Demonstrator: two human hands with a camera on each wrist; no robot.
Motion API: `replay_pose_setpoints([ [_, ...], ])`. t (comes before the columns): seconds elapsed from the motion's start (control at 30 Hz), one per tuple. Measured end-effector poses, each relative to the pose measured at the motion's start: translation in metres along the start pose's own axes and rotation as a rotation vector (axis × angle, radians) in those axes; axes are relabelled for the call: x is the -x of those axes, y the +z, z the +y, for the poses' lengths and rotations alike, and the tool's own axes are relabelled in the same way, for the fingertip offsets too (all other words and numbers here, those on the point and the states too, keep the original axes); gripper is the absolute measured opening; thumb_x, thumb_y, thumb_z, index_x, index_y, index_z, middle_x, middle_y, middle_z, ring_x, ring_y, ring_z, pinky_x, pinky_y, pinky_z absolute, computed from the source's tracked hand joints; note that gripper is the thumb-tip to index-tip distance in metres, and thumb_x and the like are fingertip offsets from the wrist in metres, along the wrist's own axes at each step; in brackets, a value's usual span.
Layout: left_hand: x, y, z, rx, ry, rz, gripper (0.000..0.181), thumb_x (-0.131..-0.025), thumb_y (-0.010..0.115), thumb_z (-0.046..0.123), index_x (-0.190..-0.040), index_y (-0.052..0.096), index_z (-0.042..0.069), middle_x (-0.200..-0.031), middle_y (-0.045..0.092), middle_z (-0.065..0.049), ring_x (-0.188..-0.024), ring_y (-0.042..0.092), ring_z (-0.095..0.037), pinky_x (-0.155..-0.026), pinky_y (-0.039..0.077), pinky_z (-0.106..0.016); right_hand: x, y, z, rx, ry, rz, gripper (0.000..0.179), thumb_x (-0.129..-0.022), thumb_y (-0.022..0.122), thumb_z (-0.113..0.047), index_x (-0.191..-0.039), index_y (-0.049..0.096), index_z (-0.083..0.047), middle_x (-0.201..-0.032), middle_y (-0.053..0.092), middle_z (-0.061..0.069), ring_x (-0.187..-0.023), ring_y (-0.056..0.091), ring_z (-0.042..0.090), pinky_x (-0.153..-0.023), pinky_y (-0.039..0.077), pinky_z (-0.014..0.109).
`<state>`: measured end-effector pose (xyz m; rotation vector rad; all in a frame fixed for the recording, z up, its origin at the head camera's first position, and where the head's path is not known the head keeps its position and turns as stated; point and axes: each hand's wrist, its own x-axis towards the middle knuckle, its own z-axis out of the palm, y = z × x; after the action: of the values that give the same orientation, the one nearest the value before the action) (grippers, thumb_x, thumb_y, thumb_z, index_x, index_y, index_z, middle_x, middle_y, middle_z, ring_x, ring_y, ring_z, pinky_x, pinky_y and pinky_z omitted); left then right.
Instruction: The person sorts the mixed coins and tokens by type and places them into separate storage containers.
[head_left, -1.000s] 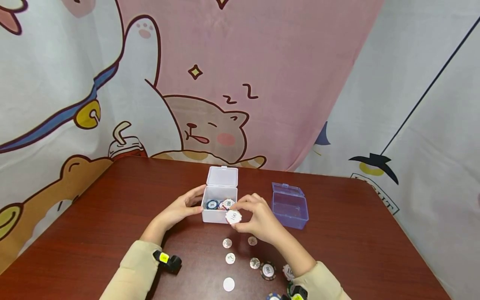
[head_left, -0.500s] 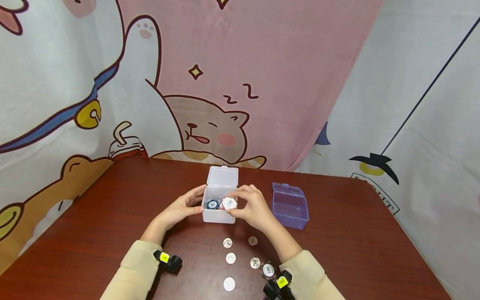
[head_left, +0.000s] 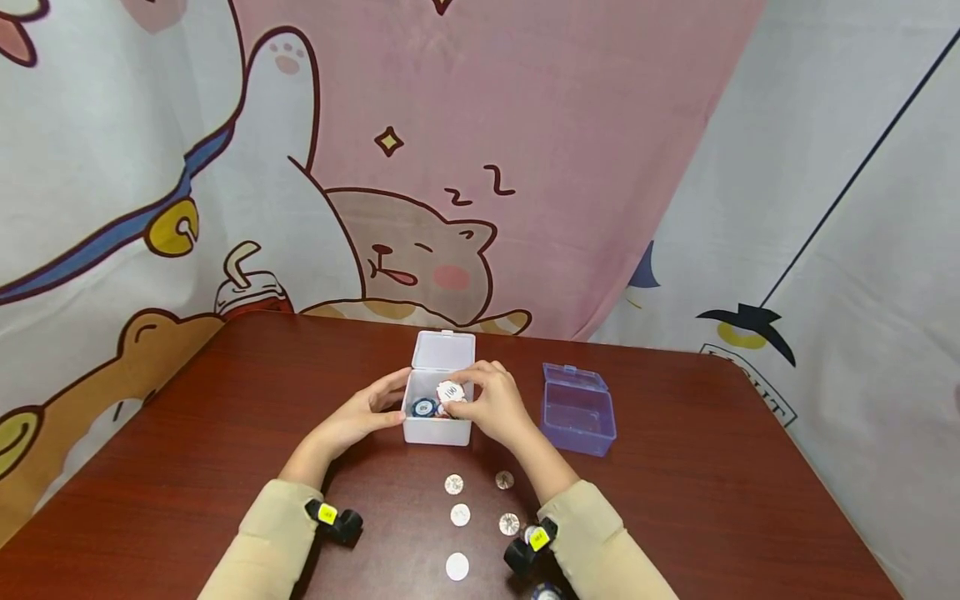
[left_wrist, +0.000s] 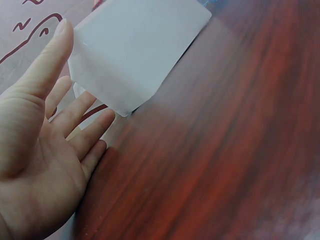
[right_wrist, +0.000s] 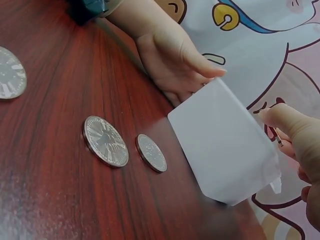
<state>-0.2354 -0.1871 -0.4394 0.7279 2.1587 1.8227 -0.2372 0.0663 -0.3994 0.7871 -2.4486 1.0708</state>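
Observation:
A translucent white plastic box (head_left: 438, 432) stands with its lid raised. At its left side my left hand (head_left: 365, 418) rests thumb and fingers; in the left wrist view its fingers (left_wrist: 92, 132) are spread and mostly straight against the box. Thumb and fingers of my right hand (head_left: 491, 402) pinch a white poker chip (head_left: 451, 391) marked 100 at the box's opening. Below it a dark blue poker chip (head_left: 423, 407) lies inside the box, with others partly hidden by my right hand. In the right wrist view the held chip shows only as a thin edge.
A translucent purple box (head_left: 577, 421), lid raised, stands to the right. In front lie several shiny coins (head_left: 453, 485) and a plain white disc (head_left: 457, 567). More chips, among them a blue-edged poker chip (head_left: 547, 592), are partly covered by the right sleeve.
My right hand has carried the white poker chip from the box's front edge up and back over its opening. My left hand stays at the box's left side.

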Motion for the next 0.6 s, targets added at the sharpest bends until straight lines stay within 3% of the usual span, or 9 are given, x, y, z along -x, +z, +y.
replay_pose_setpoints([
  [0.23, 0.000, 0.000, -0.001, 0.000, -0.004, -0.005, 0.068, -0.092, 0.060, 0.003, -0.151, 0.027, 0.012, -0.151, 0.032, -0.013, -0.133, 0.036, -0.036, -0.106, 0.024, -0.056, -0.001, 0.010, 0.006, -0.013, 0.073, -0.033, 0.035, -0.065, 0.088, -0.018, -0.097, 0.076, -0.010, -0.087, 0.065, -0.003, -0.087, 0.054, 0.026, -0.076, 0.039, 0.036],
  [0.6, 0.000, 0.000, 0.000, -0.003, -0.004, 0.000, 0.068, -0.092, 0.061, 0.004, -0.151, 0.027, 0.012, -0.151, 0.032, -0.013, -0.133, 0.035, -0.037, -0.106, 0.024, -0.057, -0.003, 0.011, 0.004, 0.012, 0.141, -0.067, 0.034, -0.065, 0.089, -0.021, -0.095, 0.077, -0.013, -0.084, 0.067, -0.005, -0.078, 0.047, 0.016, -0.069, 0.038, 0.030],
])
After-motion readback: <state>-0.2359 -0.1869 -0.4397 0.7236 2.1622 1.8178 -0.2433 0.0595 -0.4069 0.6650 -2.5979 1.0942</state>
